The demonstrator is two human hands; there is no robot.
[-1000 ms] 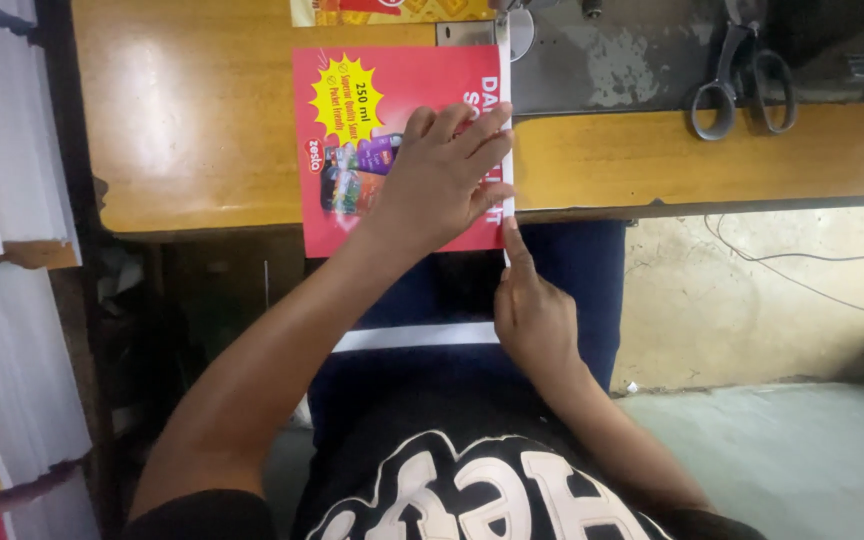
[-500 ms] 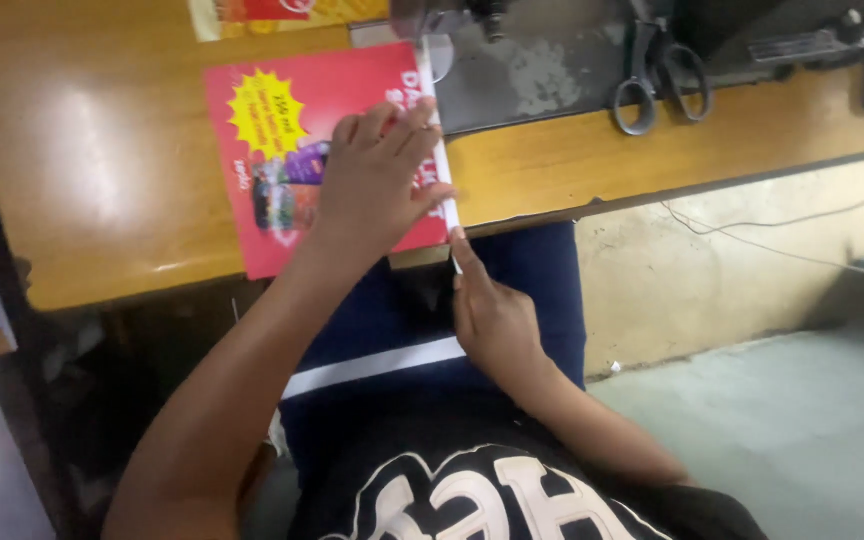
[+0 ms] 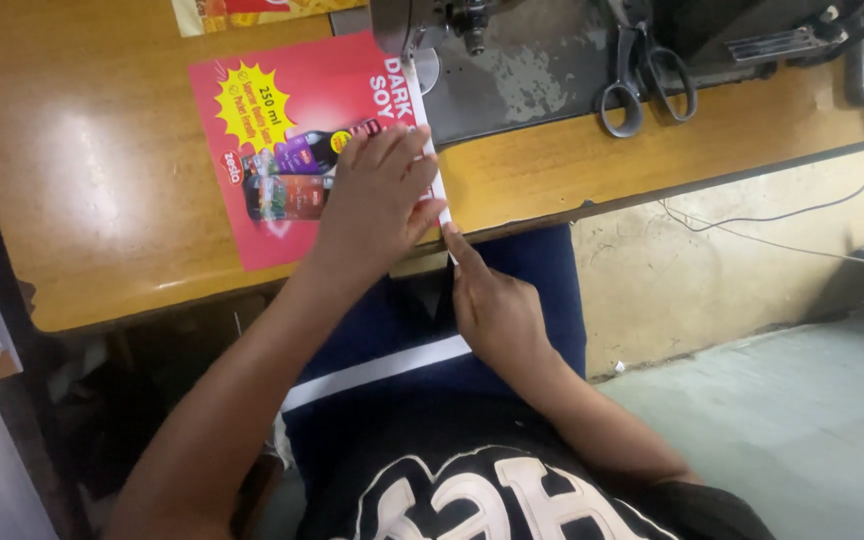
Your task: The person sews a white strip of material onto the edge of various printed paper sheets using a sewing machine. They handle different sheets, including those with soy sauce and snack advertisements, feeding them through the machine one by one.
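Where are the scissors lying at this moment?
In the head view the scissors lie at upper right on the grey sewing machine bed, right of the red printed sheet and apart from both hands.

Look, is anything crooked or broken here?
The red printed sheet lies askew on the wooden table, its near corner overhanging the edge under the left hand. The sewing machine's grey bed looks worn and blotchy.

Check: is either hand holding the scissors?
No. The scissors lie untouched on the sewing machine bed, while the left hand presses flat on the red printed sheet and the right hand pinches its corner.
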